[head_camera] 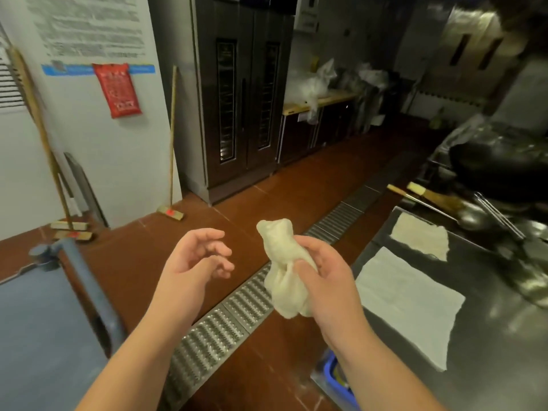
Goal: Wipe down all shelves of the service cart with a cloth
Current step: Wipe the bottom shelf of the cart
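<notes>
The cloth (283,271), cream-white and bunched into a wad, is gripped in the right hand (327,275): the thumb is pressed across its gathered middle and the fingers are curled behind it, so that one knob of fabric stands above the hand and a larger fold hangs below. The left hand (197,256) is held just beside it, palm turned up, fingers loosely spread and slightly bent, with nothing in it and not in contact with the cloth. Both hands are positioned in mid-air above the red-brown tiled floor (284,185) and the perforated metal drain grate (216,324) that runs diagonally across it. The blue-grey service cart (44,321) is located at the lower left, with its tubular handle (86,280) seen along its near edge; the cloth is well apart from it and touches none of its surfaces. At the right, a stainless steel counter (489,366) is seen, on which two flat cloths are laid: a larger white sheet (412,304) and, behind it, a smaller beige one (421,235). A dark wok (501,161) and long-handled utensils (436,203) are found further along the counter. Three brooms (171,143) are leaned against the white wall, beside a tall dark double-door cabinet (243,96).
</notes>
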Tool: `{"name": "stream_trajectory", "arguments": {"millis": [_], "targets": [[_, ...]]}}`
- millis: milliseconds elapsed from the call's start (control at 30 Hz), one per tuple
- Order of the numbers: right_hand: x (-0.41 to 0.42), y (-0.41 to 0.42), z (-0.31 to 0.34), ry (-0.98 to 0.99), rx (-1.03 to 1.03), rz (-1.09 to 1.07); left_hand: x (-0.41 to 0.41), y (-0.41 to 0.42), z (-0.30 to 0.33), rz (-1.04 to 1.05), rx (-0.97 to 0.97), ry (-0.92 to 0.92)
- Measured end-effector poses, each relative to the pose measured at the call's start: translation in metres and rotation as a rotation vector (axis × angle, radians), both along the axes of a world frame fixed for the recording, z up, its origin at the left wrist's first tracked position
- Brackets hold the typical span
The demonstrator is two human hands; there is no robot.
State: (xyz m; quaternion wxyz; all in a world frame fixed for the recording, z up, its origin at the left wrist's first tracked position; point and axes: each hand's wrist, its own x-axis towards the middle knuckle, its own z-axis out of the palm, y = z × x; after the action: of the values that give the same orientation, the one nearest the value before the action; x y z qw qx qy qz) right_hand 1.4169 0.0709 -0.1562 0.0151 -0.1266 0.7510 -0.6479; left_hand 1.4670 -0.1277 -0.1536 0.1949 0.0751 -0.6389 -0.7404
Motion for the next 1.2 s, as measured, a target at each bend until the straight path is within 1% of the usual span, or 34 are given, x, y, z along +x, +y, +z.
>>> {"name": "stream_trajectory", "arguments": {"millis": [133,267,467,633,733,867,1000,1100,1200], "targets": [[-0.073,-0.03,-0.006,-0.023,0.0,0.042,-0.066,-0.024,-0.007,0.033,-0.006,0.005],[-0.159,-0.064,-0.008,-0.046,0.012,0.043,-0.148,-0.07,-0.017,0.061,-0.037,-0.004],[-0.285,-0.113,0.009,-0.094,-0.026,-0.017,-0.284,-0.139,-0.001,0.021,-0.048,-0.006],[-0.365,-0.143,0.014,-0.091,-0.057,-0.043,-0.375,-0.166,0.01,-0.025,-0.073,0.026],[-0.413,-0.159,0.01,-0.125,-0.075,-0.029,-0.423,-0.184,0.005,-0.009,-0.074,0.023],[-0.496,-0.195,-0.003,-0.143,-0.1,0.002,-0.486,-0.229,-0.013,0.062,-0.129,-0.019],[-0.577,-0.259,-0.011,-0.175,-0.121,0.121,-0.527,-0.279,-0.017,0.155,-0.14,-0.058],[-0.618,-0.327,-0.01,-0.176,-0.092,0.26,-0.536,-0.323,-0.013,0.318,-0.123,-0.056],[-0.637,-0.403,-0.01,-0.18,-0.067,0.424,-0.528,-0.374,-0.015,0.513,-0.064,-0.064]]}}
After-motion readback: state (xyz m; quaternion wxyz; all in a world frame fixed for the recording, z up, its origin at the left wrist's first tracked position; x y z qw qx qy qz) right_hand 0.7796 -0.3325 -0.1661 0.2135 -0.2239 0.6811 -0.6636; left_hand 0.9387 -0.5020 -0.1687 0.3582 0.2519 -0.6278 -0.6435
